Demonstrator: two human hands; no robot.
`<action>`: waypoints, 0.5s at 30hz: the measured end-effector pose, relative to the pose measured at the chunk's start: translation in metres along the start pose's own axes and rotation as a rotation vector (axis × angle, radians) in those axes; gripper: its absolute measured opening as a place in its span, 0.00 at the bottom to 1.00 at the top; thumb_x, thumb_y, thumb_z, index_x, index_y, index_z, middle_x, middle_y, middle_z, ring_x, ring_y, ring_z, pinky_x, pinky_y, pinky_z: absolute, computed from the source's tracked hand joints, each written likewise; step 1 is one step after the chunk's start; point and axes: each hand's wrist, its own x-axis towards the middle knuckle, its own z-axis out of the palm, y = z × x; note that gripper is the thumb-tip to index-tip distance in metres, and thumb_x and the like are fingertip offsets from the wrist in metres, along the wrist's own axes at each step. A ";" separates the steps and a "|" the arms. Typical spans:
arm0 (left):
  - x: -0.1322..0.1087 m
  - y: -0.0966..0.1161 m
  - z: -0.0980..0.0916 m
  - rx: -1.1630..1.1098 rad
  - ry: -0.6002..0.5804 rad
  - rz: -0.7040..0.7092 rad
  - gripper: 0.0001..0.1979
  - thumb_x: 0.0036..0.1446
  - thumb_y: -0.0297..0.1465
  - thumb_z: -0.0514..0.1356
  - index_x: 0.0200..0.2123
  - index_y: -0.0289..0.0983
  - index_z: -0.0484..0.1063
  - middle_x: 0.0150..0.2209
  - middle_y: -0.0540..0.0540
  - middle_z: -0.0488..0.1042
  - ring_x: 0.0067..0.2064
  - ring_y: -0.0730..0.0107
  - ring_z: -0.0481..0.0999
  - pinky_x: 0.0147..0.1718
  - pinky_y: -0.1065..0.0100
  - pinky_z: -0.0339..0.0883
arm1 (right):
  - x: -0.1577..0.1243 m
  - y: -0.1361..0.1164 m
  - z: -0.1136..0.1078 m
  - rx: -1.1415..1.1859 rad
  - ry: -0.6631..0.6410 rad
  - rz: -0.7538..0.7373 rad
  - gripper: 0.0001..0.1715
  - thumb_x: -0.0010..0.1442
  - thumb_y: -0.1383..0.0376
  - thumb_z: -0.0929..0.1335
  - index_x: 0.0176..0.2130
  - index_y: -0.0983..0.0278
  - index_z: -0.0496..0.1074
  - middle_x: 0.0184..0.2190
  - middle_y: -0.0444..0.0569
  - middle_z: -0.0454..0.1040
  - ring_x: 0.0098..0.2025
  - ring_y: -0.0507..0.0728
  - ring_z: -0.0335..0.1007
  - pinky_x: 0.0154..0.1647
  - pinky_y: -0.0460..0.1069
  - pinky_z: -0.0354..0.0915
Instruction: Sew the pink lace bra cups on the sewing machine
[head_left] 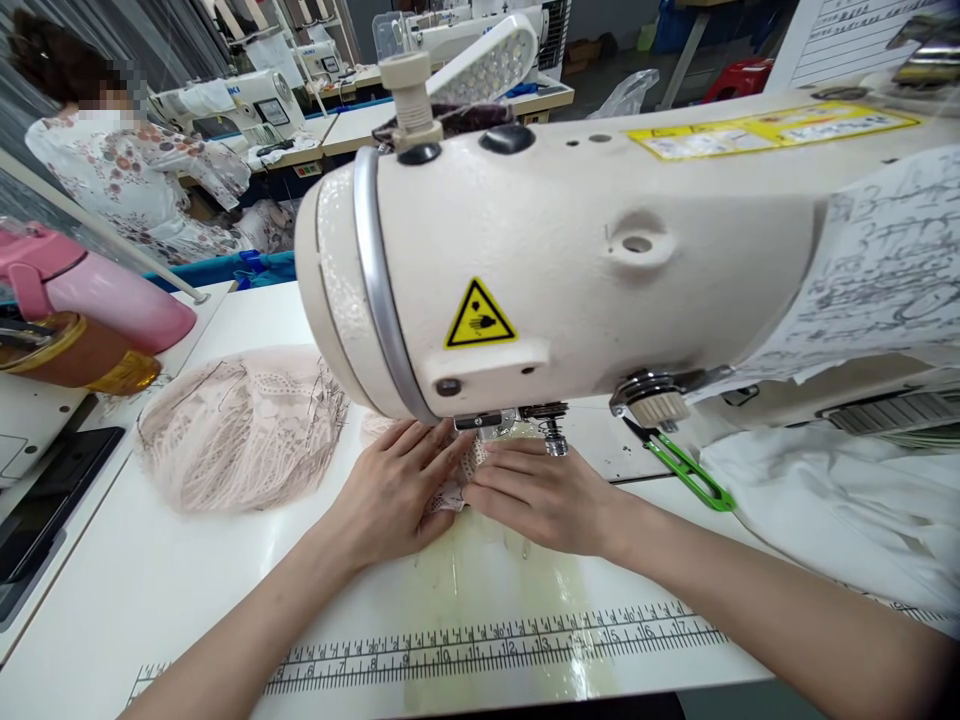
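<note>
A cream sewing machine head (570, 250) fills the upper middle of the view. Under its needle area, my left hand (394, 490) and my right hand (544, 495) lie flat on a small piece of pale pink lace (461, 480), fingertips meeting near the presser foot (551, 435). Both hands press the lace onto the white table (187, 570) with fingers stretched out and close together. Most of the lace piece is hidden beneath the hands.
A pile of pink lace pieces (240, 425) lies left of the machine. Green thread snips (686, 470) hang at the right, beside white cloth (832, 510). A pink bottle (112, 295) lies far left. A printed ruler (487, 645) runs along the table front. Another person (120, 170) sits behind.
</note>
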 end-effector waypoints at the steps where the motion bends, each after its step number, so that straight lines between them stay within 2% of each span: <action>1: 0.000 0.000 0.000 0.008 0.004 -0.001 0.32 0.57 0.39 0.55 0.63 0.31 0.60 0.56 0.33 0.71 0.52 0.50 0.73 0.51 0.50 0.66 | 0.000 0.001 -0.001 -0.011 0.004 -0.001 0.11 0.61 0.75 0.65 0.34 0.63 0.74 0.27 0.38 0.76 0.33 0.48 0.71 0.37 0.46 0.69; 6: 0.001 0.002 0.000 0.017 0.007 -0.018 0.31 0.57 0.38 0.55 0.63 0.33 0.61 0.54 0.35 0.73 0.52 0.50 0.73 0.50 0.50 0.66 | 0.002 0.002 -0.008 -0.051 -0.015 0.049 0.16 0.63 0.76 0.61 0.35 0.61 0.74 0.27 0.38 0.76 0.36 0.49 0.72 0.27 0.45 0.60; 9: 0.001 0.003 0.000 0.024 0.005 -0.020 0.30 0.58 0.37 0.55 0.63 0.33 0.61 0.54 0.35 0.73 0.51 0.50 0.74 0.49 0.50 0.67 | 0.002 0.001 -0.010 -0.081 -0.030 0.089 0.17 0.63 0.76 0.60 0.35 0.61 0.73 0.29 0.39 0.77 0.39 0.50 0.71 0.27 0.46 0.57; 12: 0.001 0.005 0.000 0.026 0.011 -0.019 0.30 0.58 0.36 0.54 0.62 0.33 0.62 0.55 0.34 0.72 0.50 0.51 0.74 0.48 0.51 0.68 | 0.001 0.002 -0.010 -0.140 -0.042 0.118 0.13 0.62 0.74 0.62 0.34 0.60 0.73 0.32 0.39 0.77 0.35 0.49 0.69 0.28 0.47 0.55; 15: 0.001 0.006 0.001 0.022 0.014 -0.020 0.29 0.60 0.36 0.54 0.63 0.33 0.61 0.55 0.34 0.71 0.51 0.51 0.73 0.48 0.52 0.69 | 0.002 0.004 -0.011 -0.142 -0.133 0.168 0.13 0.61 0.75 0.63 0.33 0.59 0.72 0.33 0.38 0.76 0.31 0.48 0.66 0.25 0.48 0.50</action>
